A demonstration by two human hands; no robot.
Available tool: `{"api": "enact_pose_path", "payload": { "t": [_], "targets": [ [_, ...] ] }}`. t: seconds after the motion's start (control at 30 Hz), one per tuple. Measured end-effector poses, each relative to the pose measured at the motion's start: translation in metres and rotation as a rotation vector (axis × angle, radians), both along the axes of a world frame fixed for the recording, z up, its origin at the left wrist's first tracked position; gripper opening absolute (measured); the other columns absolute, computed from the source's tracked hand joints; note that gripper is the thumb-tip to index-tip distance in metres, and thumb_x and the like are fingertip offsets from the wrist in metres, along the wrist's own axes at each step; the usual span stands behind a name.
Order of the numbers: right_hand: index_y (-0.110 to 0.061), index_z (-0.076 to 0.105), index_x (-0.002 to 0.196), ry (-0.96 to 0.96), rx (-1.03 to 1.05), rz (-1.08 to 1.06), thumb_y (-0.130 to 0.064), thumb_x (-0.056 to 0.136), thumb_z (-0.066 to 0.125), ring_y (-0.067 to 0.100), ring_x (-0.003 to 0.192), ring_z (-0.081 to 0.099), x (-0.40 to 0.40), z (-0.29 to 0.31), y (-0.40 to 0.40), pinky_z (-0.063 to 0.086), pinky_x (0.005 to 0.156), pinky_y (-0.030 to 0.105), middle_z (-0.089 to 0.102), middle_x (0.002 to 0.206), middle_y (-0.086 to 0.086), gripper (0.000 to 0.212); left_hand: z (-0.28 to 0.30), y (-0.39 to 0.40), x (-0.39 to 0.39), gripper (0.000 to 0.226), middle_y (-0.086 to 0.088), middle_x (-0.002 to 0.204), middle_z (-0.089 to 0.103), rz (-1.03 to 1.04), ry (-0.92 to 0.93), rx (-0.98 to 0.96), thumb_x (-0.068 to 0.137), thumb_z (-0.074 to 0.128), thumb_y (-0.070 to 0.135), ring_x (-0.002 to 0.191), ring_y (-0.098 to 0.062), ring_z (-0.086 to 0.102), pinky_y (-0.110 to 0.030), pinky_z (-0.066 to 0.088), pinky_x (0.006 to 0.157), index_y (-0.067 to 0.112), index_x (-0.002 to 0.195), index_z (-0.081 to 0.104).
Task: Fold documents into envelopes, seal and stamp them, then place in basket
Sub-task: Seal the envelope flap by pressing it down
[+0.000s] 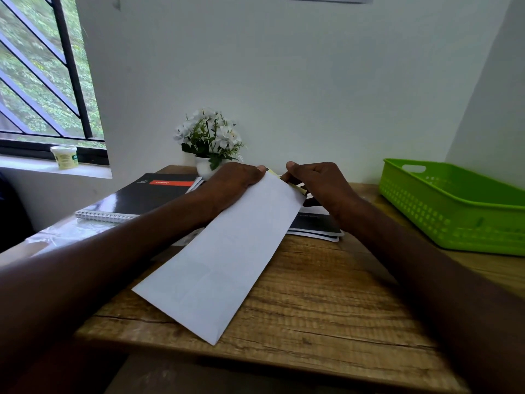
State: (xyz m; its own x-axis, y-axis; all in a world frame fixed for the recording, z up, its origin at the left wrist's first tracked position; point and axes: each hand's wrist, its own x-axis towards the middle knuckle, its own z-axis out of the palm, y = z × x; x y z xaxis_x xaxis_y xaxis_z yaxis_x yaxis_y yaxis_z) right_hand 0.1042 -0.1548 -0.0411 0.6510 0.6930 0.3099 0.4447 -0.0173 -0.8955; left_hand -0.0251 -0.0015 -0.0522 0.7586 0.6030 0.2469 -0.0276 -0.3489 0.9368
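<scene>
Both hands meet at the far end of a long white envelope (224,251) that lies slantwise on the wooden table (326,308). The left hand (235,182) rests on the envelope's far left corner, its thumb along the top edge and its fingers curled down over the paper, holding it. The right hand (318,180) is curled at the envelope's far right corner, where its fingertips pinch a thin yellowish strip (295,186) along the opening; how much of that strip is loose cannot be told. The near end of the envelope points toward the table's front edge. Under the right wrist lies a small stack of printed sheets (315,227), dark on top, partly covered by the envelope. To the left, a black spiral notebook (142,197) with a red label lies on the table, and behind the hands stands a white pot of white flowers (210,137). A green plastic basket (454,206) sits at the table's right side, well apart from the envelope. On the window sill at the left stands a small pale tub (64,156).
</scene>
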Motion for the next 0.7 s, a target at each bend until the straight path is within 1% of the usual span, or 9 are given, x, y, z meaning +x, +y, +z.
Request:
{"api": "enact_pose_path", "payload": {
  "t": [0.1, 0.23, 0.3, 0.37, 0.47, 0.53, 0.6, 0.63, 0.7],
  "targets": [
    [-0.012, 0.081, 0.089, 0.019, -0.014, 0.000, -0.041, 0.099, 0.063, 0.014, 0.081, 0.065, -0.0024, 0.0015, -0.0001, 0.055, 0.069, 0.032, 0.078, 0.098, 0.001, 0.036, 0.0001, -0.0004, -0.0006, 0.045, -0.027, 0.107, 0.074, -0.021, 0.005, 0.058, 0.104, 0.059, 0.031, 0.085, -0.023, 0.065, -0.027, 0.052, 0.074, -0.011, 0.116, 0.070],
    [-0.009, 0.080, 0.090, 0.031, -0.021, -0.004, -0.042, 0.099, 0.063, 0.014, 0.080, 0.064, -0.0063, 0.0035, 0.0005, 0.055, 0.068, 0.031, 0.077, 0.098, 0.003, 0.039, -0.0006, 0.0001, -0.0011, 0.046, -0.033, 0.113, 0.071, -0.039, 0.002, 0.102, 0.104, 0.059, 0.032, 0.087, -0.025, 0.064, -0.034, 0.050, 0.083, -0.011, 0.114, 0.071],
    [-0.009, 0.080, 0.089, 0.014, -0.030, -0.010, -0.044, 0.099, 0.063, 0.014, 0.078, 0.064, -0.0073, 0.0043, -0.0001, 0.053, 0.063, 0.026, 0.077, 0.099, 0.003, 0.040, -0.0013, 0.0011, -0.0007, 0.048, -0.034, 0.113, 0.069, -0.044, 0.006, 0.123, 0.104, 0.058, 0.034, 0.087, -0.024, 0.063, -0.035, 0.049, 0.083, -0.012, 0.114, 0.070],
    [-0.011, 0.080, 0.085, 0.018, -0.036, -0.016, -0.045, 0.098, 0.063, 0.016, 0.079, 0.065, -0.0073, 0.0054, -0.0009, 0.053, 0.062, 0.026, 0.077, 0.098, 0.005, 0.041, -0.0016, 0.0016, -0.0002, 0.047, -0.032, 0.112, 0.071, -0.045, 0.008, 0.141, 0.104, 0.058, 0.034, 0.086, -0.023, 0.064, -0.033, 0.050, 0.081, -0.010, 0.113, 0.071],
    [-0.010, 0.080, 0.082, 0.067, -0.054, -0.027, -0.050, 0.096, 0.063, 0.020, 0.079, 0.065, -0.0067, 0.0071, -0.0013, 0.054, 0.070, 0.031, 0.078, 0.098, 0.009, 0.046, -0.0024, 0.0003, 0.0002, 0.041, -0.026, 0.108, 0.075, -0.056, 0.001, 0.149, 0.104, 0.059, 0.033, 0.085, -0.022, 0.068, -0.032, 0.053, 0.081, -0.005, 0.112, 0.075],
    [-0.008, 0.081, 0.084, 0.079, -0.079, -0.036, -0.055, 0.095, 0.062, 0.021, 0.082, 0.066, -0.0046, 0.0072, -0.0004, 0.055, 0.084, 0.036, 0.079, 0.099, 0.008, 0.051, -0.0025, -0.0004, 0.0006, 0.040, -0.024, 0.106, 0.076, -0.064, -0.006, 0.158, 0.104, 0.059, 0.032, 0.083, -0.020, 0.069, -0.030, 0.054, 0.078, -0.004, 0.110, 0.076],
    [-0.011, 0.080, 0.082, 0.079, -0.105, -0.032, -0.060, 0.094, 0.060, 0.022, 0.090, 0.069, -0.0023, 0.0072, 0.0000, 0.054, 0.097, 0.043, 0.079, 0.099, 0.004, 0.054, -0.0019, -0.0015, 0.0007, 0.039, -0.023, 0.105, 0.076, -0.065, -0.009, 0.174, 0.104, 0.059, 0.030, 0.080, -0.016, 0.069, -0.024, 0.055, 0.073, -0.004, 0.110, 0.076],
    [-0.013, 0.080, 0.080, 0.082, -0.118, -0.028, -0.062, 0.093, 0.060, 0.024, 0.096, 0.069, -0.0013, 0.0076, -0.0001, 0.054, 0.100, 0.045, 0.078, 0.099, 0.002, 0.055, -0.0011, -0.0027, 0.0004, 0.038, -0.022, 0.104, 0.077, -0.064, -0.008, 0.183, 0.104, 0.059, 0.029, 0.079, -0.015, 0.069, -0.022, 0.055, 0.071, -0.005, 0.110, 0.076],
    [-0.018, 0.078, 0.071, 0.101, -0.146, -0.021, -0.066, 0.092, 0.058, 0.025, 0.101, 0.068, -0.0007, 0.0071, -0.0003, 0.053, 0.099, 0.045, 0.078, 0.099, 0.000, 0.056, -0.0019, -0.0045, 0.0000, 0.038, -0.021, 0.102, 0.077, -0.068, -0.012, 0.173, 0.104, 0.059, 0.027, 0.077, -0.015, 0.068, -0.021, 0.055, 0.069, -0.007, 0.110, 0.074]
  ]
}}
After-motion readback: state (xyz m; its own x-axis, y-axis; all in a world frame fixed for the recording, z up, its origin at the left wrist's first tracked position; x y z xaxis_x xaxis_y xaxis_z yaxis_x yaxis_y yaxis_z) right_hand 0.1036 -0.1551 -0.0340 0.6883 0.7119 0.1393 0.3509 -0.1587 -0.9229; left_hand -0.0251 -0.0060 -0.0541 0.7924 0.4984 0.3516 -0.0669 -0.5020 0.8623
